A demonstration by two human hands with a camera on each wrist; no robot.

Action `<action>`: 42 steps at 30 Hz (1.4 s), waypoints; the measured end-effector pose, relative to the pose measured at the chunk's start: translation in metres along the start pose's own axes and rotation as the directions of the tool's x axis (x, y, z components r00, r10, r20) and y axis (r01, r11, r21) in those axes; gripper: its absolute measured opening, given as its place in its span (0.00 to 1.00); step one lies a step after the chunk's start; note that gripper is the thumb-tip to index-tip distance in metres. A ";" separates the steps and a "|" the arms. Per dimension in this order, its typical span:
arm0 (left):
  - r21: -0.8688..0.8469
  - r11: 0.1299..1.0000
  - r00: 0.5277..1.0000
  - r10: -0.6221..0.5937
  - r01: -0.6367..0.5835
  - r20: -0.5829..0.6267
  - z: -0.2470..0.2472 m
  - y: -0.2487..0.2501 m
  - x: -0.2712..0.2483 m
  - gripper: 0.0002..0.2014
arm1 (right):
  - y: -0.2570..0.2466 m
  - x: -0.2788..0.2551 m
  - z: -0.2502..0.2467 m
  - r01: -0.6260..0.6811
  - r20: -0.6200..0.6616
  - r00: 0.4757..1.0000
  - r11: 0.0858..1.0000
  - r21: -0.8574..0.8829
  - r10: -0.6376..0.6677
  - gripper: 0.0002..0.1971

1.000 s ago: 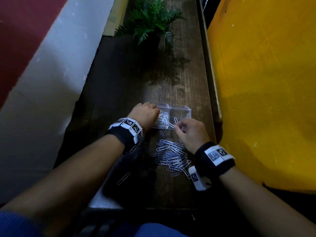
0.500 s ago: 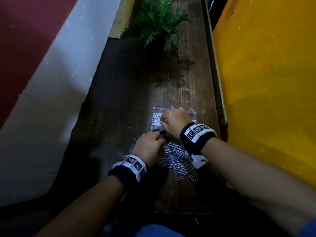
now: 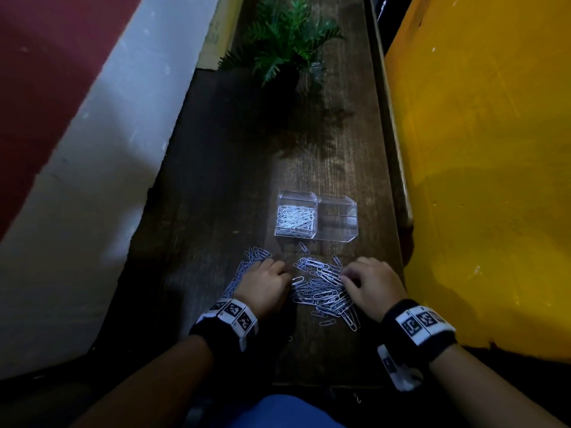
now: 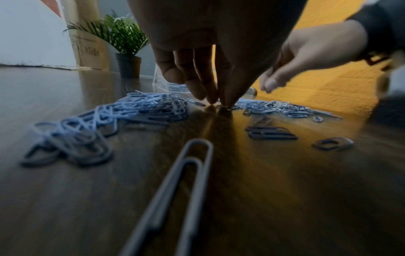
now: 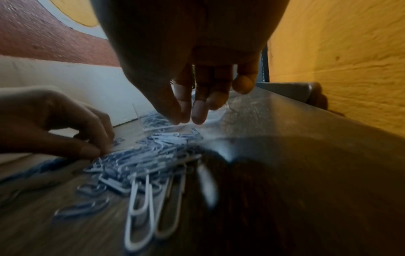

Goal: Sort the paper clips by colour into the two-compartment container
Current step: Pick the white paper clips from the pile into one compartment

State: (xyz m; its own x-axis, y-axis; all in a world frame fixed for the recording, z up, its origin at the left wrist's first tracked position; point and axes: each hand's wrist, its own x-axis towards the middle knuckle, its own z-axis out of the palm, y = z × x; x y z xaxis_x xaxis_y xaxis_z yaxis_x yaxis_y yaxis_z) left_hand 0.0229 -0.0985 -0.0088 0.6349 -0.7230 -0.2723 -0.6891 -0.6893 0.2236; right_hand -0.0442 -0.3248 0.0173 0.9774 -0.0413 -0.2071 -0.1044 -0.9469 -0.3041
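Observation:
A clear two-compartment container (image 3: pixel 336 239) stands on the dark wooden table (image 3: pixel 216 211). Its left compartment holds white paper clips (image 3: pixel 295 217); the right one looks empty. In front of it lies a pile of pale blue and white clips (image 3: pixel 324 288), with a smaller spread (image 3: pixel 247 267) to the left. My left hand (image 3: pixel 284 271) is between the two heaps, and in the left wrist view its thumb and fingers (image 4: pixel 219 104) pinch a small clip against the table. My right hand (image 3: pixel 347 278) hovers at the pile's right edge, its fingers (image 5: pixel 198 114) hanging loosely and holding nothing.
A potted fern (image 3: pixel 284 41) stands at the far end of the table. A yellow wall (image 3: pixel 479 180) runs close along the right edge and a white and red wall (image 3: pixel 92 149) along the left. A long white clip (image 4: pixel 186 190) lies near my left wrist.
My right hand has drawn back from over the container to the right side of the pile. My left hand, at the container a second ago, now stays low at the clips.

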 end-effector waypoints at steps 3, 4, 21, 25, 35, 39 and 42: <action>-0.093 0.995 0.999 -0.040 0.039 -0.010 0.000 0.000 0.001 0.15 | 0.003 -0.006 0.008 -0.019 0.035 0.999 1.000 -0.003 0.019 0.07; -0.116 0.992 0.998 -0.059 0.057 -0.016 0.000 0.000 0.002 0.15 | 0.003 -0.005 0.009 -0.022 0.043 0.999 1.000 -0.008 0.022 0.07; -0.302 0.925 0.973 -0.221 0.229 0.061 -0.015 0.017 0.012 0.11 | -0.002 0.003 0.005 -0.066 0.126 0.990 0.995 0.079 0.056 0.02; -0.390 0.904 0.982 -0.191 0.176 0.000 -0.019 0.029 0.012 0.08 | -0.002 0.004 0.006 -0.080 0.117 0.990 0.995 0.064 0.073 0.03; -0.266 0.962 0.997 -0.070 0.061 -0.028 -0.008 0.063 0.030 0.11 | -0.003 0.010 0.003 -0.106 0.163 0.982 0.992 0.074 0.093 0.05; -0.189 0.981 0.999 -0.038 0.041 0.023 -0.008 0.065 0.034 0.12 | -0.005 0.011 0.000 -0.182 0.188 0.970 0.975 0.127 0.156 0.10; -0.197 0.979 0.999 -0.039 0.045 0.032 -0.007 0.061 0.035 0.11 | -0.006 0.013 0.000 -0.229 0.219 0.957 0.960 0.160 0.192 0.12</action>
State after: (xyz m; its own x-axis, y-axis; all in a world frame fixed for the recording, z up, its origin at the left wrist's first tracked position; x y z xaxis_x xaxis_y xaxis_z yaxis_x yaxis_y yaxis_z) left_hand 0.0053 -0.1659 0.0016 0.6499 -0.6936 -0.3108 -0.5779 -0.7165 0.3907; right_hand -0.0311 -0.3197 0.0168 0.8750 -0.1512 -0.4598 -0.3532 -0.8490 -0.3931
